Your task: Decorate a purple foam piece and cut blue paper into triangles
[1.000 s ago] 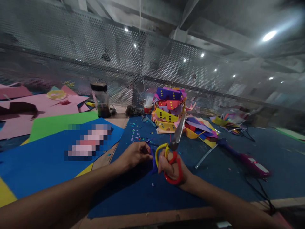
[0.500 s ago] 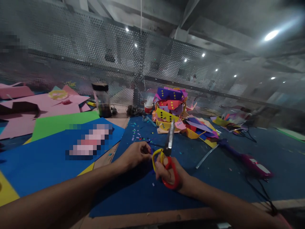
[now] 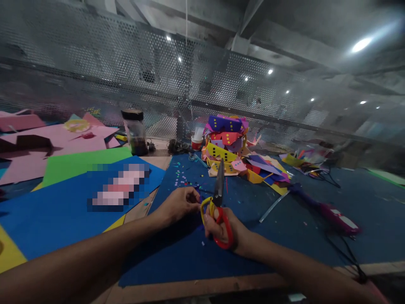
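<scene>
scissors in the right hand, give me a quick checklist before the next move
1. Right hand gripping the scissors: ok.
2. Left hand holding the purple piece: ok, pinched.
3. Scissors pointed at the purple piece: not ok, they point up and away from it.
4. Scissors clear of the paper stack: cannot tell, the tip overlaps it in view.
5. Magenta tool clear of both hands: ok, off to the right.

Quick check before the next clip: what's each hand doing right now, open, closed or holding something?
Left hand: closed, fingertips pinching a purple-blue piece.
Right hand: closed, holding the scissors by their handles.
</scene>
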Motion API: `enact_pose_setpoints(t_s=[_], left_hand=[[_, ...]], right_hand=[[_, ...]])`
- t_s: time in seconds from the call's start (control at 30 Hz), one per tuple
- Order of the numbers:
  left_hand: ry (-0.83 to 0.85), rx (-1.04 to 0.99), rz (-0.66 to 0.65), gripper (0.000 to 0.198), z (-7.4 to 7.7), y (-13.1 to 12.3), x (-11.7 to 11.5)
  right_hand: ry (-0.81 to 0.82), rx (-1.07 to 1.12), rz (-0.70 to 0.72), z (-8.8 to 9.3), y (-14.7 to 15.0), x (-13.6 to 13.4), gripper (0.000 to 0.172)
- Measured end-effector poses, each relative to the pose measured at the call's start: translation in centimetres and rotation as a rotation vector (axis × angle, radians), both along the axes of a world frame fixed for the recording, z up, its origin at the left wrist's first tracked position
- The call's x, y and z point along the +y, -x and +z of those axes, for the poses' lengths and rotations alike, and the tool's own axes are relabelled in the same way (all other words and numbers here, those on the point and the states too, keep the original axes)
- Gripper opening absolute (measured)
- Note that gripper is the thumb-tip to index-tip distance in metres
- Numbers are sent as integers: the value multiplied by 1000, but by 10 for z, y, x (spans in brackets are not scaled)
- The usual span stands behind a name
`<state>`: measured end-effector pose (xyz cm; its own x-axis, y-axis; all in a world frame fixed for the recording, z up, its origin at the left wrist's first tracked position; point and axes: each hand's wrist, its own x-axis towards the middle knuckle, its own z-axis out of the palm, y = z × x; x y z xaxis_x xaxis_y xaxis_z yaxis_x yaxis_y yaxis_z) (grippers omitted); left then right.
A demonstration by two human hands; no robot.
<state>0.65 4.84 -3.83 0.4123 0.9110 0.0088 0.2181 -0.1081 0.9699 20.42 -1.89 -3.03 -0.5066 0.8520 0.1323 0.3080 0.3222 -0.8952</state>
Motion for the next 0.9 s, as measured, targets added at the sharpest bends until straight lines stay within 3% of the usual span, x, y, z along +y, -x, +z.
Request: enact_pose_setpoints(t_s=[0.37,0.9], left_hand=[[2,-6,-8,27,8,-1,-5],[-3,-26,-7,28,3,-1,-2]], right_hand=[[3,42,-15,3,-1,0,43],[-1,46,-69,5,-3,1,48]])
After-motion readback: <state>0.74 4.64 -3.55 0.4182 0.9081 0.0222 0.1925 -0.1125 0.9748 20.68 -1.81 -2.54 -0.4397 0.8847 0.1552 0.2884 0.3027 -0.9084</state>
